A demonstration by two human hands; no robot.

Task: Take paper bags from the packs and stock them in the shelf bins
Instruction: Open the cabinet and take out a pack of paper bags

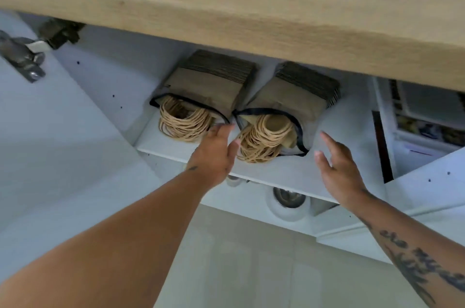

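My left hand [216, 149] reaches up with fingers loosely straight, gripping nothing. Its fingertips are at the black rim of the left bin [156, 101] and its thumb is just beside the right bin [299, 129]. My right hand [337, 169] is spread wide and empty, near that bin's outer side. Both bins lie side by side on the white shelf [347, 126], each packed with brown paper bags [208, 81], twine handles facing me.
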